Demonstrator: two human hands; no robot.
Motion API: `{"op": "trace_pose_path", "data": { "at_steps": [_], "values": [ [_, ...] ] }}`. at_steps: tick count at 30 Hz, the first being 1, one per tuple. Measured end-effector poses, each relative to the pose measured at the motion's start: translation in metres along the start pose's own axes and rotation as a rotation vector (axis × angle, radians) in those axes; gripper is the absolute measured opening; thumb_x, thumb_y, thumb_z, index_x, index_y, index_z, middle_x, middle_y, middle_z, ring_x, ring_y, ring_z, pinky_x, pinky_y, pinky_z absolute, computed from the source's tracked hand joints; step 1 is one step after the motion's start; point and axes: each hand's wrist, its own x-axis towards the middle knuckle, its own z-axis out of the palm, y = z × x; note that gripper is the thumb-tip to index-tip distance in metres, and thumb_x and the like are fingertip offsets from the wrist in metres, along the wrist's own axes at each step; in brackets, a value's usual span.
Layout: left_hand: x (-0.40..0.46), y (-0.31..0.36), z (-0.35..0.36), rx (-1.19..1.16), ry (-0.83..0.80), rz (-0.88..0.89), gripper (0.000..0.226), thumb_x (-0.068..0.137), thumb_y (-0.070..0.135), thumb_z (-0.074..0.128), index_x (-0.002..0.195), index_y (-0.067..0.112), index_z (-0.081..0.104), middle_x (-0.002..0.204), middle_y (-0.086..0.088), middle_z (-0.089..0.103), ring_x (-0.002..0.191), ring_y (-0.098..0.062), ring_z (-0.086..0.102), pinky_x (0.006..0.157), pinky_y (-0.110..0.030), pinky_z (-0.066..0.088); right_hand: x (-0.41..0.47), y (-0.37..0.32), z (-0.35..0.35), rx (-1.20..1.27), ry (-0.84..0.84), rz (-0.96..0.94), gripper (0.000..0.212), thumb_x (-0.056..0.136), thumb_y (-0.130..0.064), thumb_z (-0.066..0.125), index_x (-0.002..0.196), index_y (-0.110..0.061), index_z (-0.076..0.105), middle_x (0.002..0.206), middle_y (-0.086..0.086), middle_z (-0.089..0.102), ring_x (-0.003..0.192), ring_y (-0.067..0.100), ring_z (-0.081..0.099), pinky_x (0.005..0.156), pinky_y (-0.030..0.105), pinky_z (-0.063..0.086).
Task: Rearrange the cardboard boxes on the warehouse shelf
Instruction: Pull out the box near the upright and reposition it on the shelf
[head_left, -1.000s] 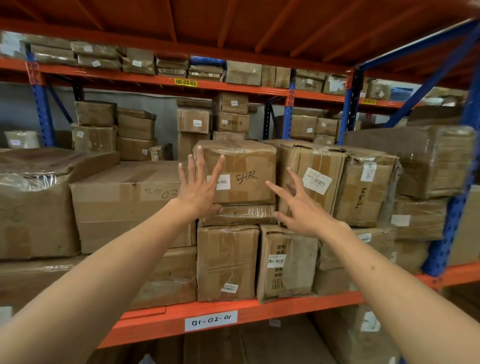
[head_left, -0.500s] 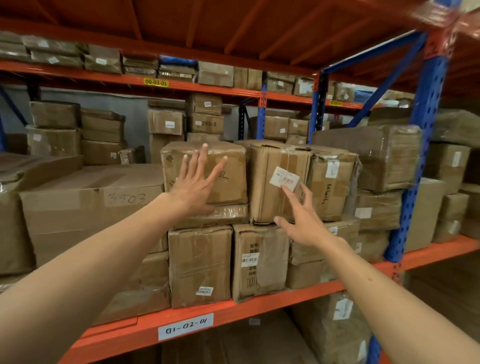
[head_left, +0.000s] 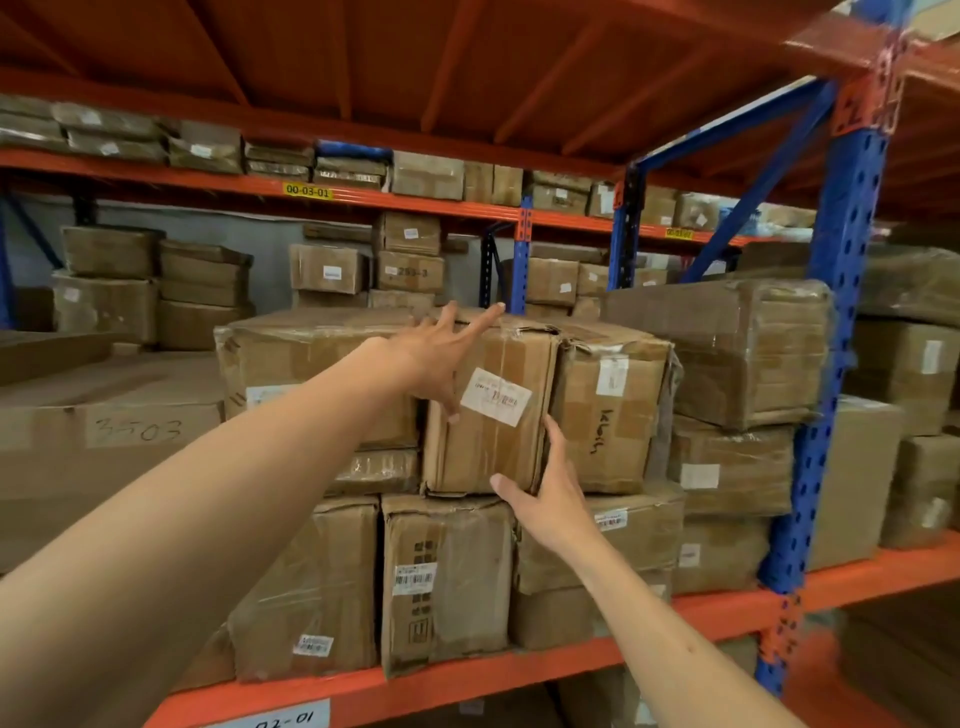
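step: I'm taking hold of box (head_left: 488, 410), frame centre, upper tier | left hand (head_left: 434, 358) fingers spread on its top-left | right hand (head_left: 550, 493) fingers apart at lower-right corner | next: close grip, slide out

We extend both arms forward. Our left hand (head_left: 436, 358) reaches far with fingers spread; our right hand (head_left: 553, 493) sits nearer, lower, thumb splayed left.

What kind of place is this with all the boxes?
Most likely a warehouse or stockroom: tall orange-and-blue metal racks, taped cardboard boxes stacked on every shelf, and location labels stuck on the beams.
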Motion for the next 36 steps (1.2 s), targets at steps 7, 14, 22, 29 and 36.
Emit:
{"op": "trace_pose_path", "data": {
  "at_steps": [7, 14, 22, 29, 36],
  "values": [
    [0.024, 0.007, -0.008, -0.046, -0.081, -0.041, 0.143, 0.056, 0.034, 0.097, 0.152, 0.055, -0.007, 0.160, -0.014, 0.013, 0.141, -0.045, 0.029, 0.110, -0.062, 0.035, -0.001, 0.003, 0.004, 0.103, -0.040, -0.064, 0.109, 0.094, -0.046, 0.073, 0.150, -0.068, -0.018, 0.168, -0.006, 0.012, 0.151, 0.026, 0.029, 0.110, 0.043, 0.034],
    [0.015, 0.003, -0.010, -0.140, -0.057, -0.057, 0.136, 0.058, 0.028, 0.096, 0.154, 0.053, 0.004, 0.160, -0.007, 0.016, 0.143, -0.038, 0.026, 0.111, -0.054, 0.033, -0.002, 0.005, 0.008, 0.204, -0.055, -0.051, 0.111, 0.095, -0.033, 0.073, 0.141, -0.078, -0.018, 0.168, -0.011, 0.003, 0.150, 0.027, 0.030, 0.096, 0.036, 0.032],
    [0.008, 0.009, -0.010, -0.220, -0.037, -0.142, 0.132, 0.058, 0.021, 0.096, 0.153, 0.054, 0.010, 0.156, -0.012, 0.021, 0.140, -0.042, 0.030, 0.113, -0.057, 0.034, 0.000, -0.014, 0.014, 0.390, 0.001, 0.163, 0.109, 0.090, -0.020, 0.071, 0.151, -0.068, -0.005, 0.167, -0.013, 0.005, 0.147, 0.030, 0.030, 0.105, 0.048, 0.038],
    [0.004, 0.010, -0.008, -0.240, -0.019, -0.137, 0.131, 0.057, 0.020, 0.096, 0.152, 0.054, 0.012, 0.147, -0.011, 0.029, 0.133, -0.040, 0.037, 0.110, -0.059, 0.037, -0.007, -0.019, 0.027, 0.496, 0.045, 0.163, 0.113, 0.092, -0.006, 0.068, 0.155, -0.066, -0.006, 0.164, -0.017, 0.007, 0.134, 0.017, 0.035, 0.097, 0.033, 0.040],
    [-0.006, 0.018, -0.005, -0.225, 0.032, -0.084, 0.130, 0.058, 0.020, 0.096, 0.154, 0.050, 0.013, 0.147, -0.014, 0.030, 0.131, -0.039, 0.040, 0.110, -0.053, 0.038, -0.020, -0.027, 0.034, 0.647, 0.211, 0.201, 0.099, 0.095, -0.008, 0.064, 0.153, -0.068, 0.011, 0.161, -0.014, 0.018, 0.138, 0.025, 0.035, 0.111, 0.051, 0.037]
  ]
}}
